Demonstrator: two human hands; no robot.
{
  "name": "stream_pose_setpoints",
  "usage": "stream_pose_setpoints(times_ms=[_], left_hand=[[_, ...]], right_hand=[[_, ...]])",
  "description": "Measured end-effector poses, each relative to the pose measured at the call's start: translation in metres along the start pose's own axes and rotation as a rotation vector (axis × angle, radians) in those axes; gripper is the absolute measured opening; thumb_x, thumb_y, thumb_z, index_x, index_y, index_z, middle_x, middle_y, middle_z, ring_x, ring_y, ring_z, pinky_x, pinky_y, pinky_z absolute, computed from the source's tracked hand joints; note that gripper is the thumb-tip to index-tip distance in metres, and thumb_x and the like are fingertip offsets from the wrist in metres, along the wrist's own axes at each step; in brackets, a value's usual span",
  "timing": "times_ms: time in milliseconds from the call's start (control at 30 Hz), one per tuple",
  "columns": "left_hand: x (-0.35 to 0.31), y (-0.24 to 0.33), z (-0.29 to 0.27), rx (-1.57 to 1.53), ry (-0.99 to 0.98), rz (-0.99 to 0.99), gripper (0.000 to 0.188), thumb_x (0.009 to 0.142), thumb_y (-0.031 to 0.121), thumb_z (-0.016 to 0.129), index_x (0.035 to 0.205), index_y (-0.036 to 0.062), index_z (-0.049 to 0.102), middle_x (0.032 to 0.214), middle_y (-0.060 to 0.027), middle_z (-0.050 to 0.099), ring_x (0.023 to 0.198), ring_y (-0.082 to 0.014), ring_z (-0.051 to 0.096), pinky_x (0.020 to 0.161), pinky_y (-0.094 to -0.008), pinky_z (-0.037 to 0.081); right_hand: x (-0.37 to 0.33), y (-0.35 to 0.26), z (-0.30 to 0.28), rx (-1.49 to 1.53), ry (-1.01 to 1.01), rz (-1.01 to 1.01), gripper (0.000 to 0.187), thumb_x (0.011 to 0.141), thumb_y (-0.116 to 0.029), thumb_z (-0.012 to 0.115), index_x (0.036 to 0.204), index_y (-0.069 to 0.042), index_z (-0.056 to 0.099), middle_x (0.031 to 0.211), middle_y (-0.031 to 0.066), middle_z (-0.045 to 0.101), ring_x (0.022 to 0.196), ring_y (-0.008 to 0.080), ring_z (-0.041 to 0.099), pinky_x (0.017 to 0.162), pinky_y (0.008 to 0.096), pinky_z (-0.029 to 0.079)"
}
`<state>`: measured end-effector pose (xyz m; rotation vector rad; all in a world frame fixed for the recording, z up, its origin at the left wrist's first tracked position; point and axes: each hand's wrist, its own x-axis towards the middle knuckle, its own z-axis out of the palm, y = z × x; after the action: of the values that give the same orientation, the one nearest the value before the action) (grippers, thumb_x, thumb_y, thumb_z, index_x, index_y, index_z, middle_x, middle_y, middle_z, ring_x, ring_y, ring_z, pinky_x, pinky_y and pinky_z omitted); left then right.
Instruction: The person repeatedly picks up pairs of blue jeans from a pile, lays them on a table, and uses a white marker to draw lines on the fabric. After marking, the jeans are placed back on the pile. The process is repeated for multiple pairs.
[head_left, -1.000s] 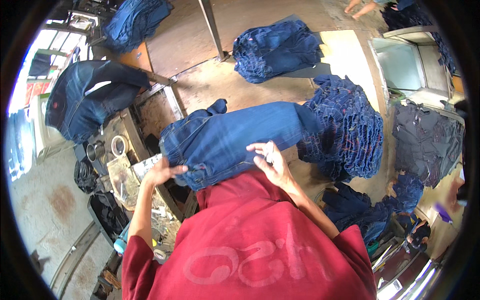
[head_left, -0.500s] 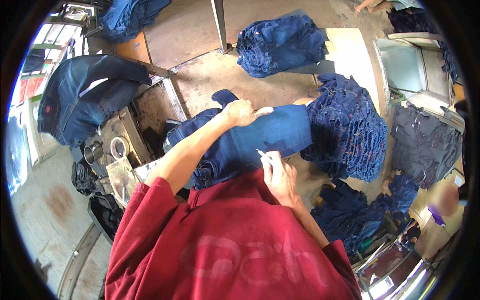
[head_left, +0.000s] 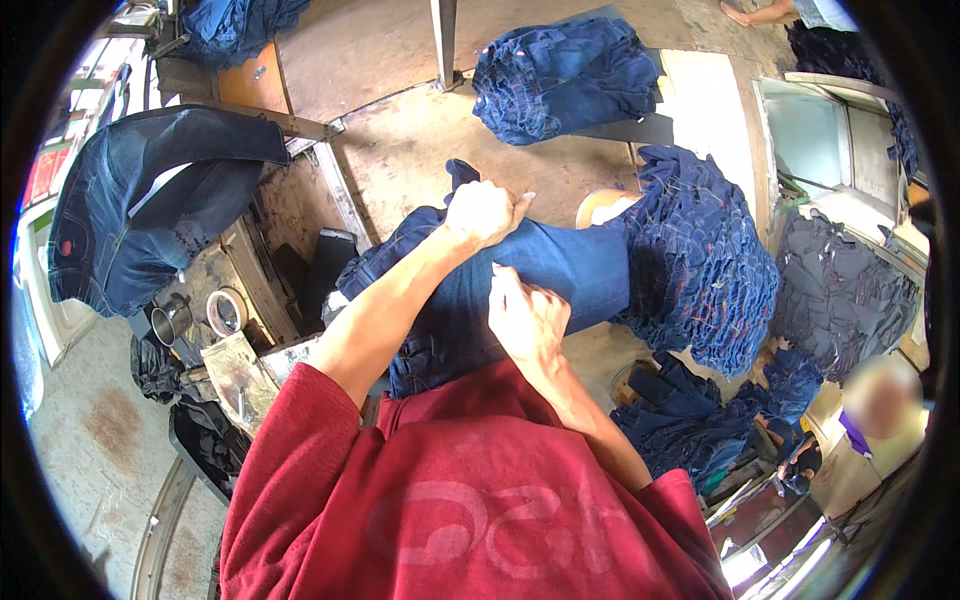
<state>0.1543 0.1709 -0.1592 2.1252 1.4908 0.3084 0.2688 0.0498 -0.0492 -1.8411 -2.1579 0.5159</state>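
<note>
A blue denim garment, apparently a pair of jeans (head_left: pixel 585 265), lies before me with one leg stretched to the right over other folded denim. My left hand (head_left: pixel 485 215) is closed on its far edge, the thumb stretched along the cloth. My right hand (head_left: pixel 530 318) is closed just nearer to me, over the middle of the leg, its fingertips at the cloth. The slim white pointed tool seen in it a moment ago is now almost wholly hidden by the fingers.
Stacked denim (head_left: pixel 700 260) stands just right of the leg, another denim pile (head_left: pixel 565 80) beyond. Dark jeans (head_left: pixel 165 200) drape over a rail at left, near a tape roll (head_left: pixel 226 312) and a metal cup (head_left: pixel 172 320). Black garments (head_left: pixel 845 290) and another person (head_left: pixel 885 400) are at right.
My right hand has moved up and left, closer to my left hand, and turned so the white tool is covered. The denim leg has creased between the hands.
</note>
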Motion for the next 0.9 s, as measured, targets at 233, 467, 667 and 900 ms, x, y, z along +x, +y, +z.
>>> stream_pose_setpoints(times_ms=[233, 467, 667, 900], left_hand=[[0.003, -0.002, 0.004, -0.017, 0.016, -0.016, 0.059, 0.106, 0.046, 0.063, 0.063, 0.0086, 0.076, 0.060, -0.0207, 0.070, 0.056, -0.0365, 0.074, 0.058, -0.0463, 0.060], [0.003, -0.002, 0.008, -0.026, -0.020, -0.050, 0.060, 0.107, 0.046, 0.060, 0.065, 0.0078, 0.078, 0.061, -0.0216, 0.070, 0.058, -0.0379, 0.074, 0.059, -0.0465, 0.061], [0.003, 0.000, 0.007, -0.032, -0.022, -0.084, 0.061, 0.107, 0.047, 0.059, 0.066, 0.0068, 0.079, 0.063, -0.0223, 0.071, 0.060, -0.0386, 0.075, 0.062, -0.0474, 0.061], [0.003, -0.002, 0.011, -0.052, -0.042, -0.105, 0.059, 0.107, 0.047, 0.059, 0.069, 0.0067, 0.080, 0.065, -0.0220, 0.072, 0.062, -0.0388, 0.075, 0.063, -0.0479, 0.061]], right_hand=[[-0.022, -0.004, -0.015, -0.007, -0.025, 0.045, 0.006, 0.096, -0.016, 0.075, 0.102, -0.014, 0.077, 0.056, 0.0087, 0.065, 0.046, 0.0312, 0.065, 0.048, 0.0448, 0.055], [-0.059, 0.000, -0.027, 0.096, 0.016, 0.065, 0.013, 0.093, -0.011, 0.079, 0.105, -0.012, 0.078, 0.065, 0.0076, 0.070, 0.053, 0.0265, 0.068, 0.053, 0.0396, 0.055], [-0.028, 0.011, -0.002, 0.094, 0.040, 0.018, 0.013, 0.096, -0.010, 0.075, 0.109, -0.012, 0.077, 0.065, 0.0056, 0.070, 0.053, 0.0233, 0.068, 0.051, 0.0382, 0.055], [-0.031, 0.004, -0.005, -0.048, 0.010, -0.011, 0.014, 0.094, -0.012, 0.076, 0.108, -0.011, 0.077, 0.062, 0.0041, 0.069, 0.052, 0.0236, 0.069, 0.052, 0.0386, 0.056]])
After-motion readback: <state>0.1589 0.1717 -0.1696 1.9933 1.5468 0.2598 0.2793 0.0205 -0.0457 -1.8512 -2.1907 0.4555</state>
